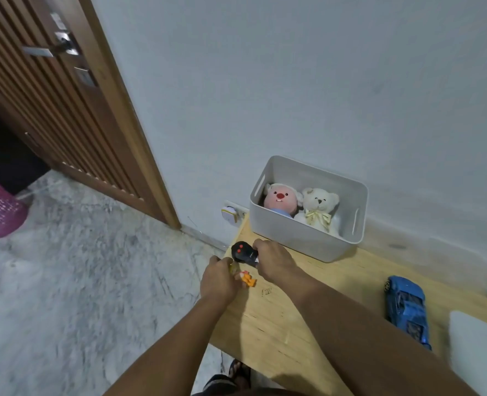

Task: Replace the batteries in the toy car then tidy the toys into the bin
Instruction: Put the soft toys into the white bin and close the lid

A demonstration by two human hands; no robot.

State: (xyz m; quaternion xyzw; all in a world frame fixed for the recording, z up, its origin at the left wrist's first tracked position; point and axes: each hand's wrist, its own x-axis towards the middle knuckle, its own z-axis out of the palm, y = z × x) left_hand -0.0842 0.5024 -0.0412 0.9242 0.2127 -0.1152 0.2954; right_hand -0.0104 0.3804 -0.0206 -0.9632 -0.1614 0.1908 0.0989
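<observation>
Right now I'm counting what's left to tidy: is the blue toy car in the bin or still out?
Out. The blue toy car lies on the wooden table, apart from the grey bin, which holds two plush toys.

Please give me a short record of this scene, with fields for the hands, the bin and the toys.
left hand: grips a small orange toy
right hand: grips the black remote
bin: on the wooden table, holds a pink plush and a white bear
blue toy car: on the table, untouched
</observation>
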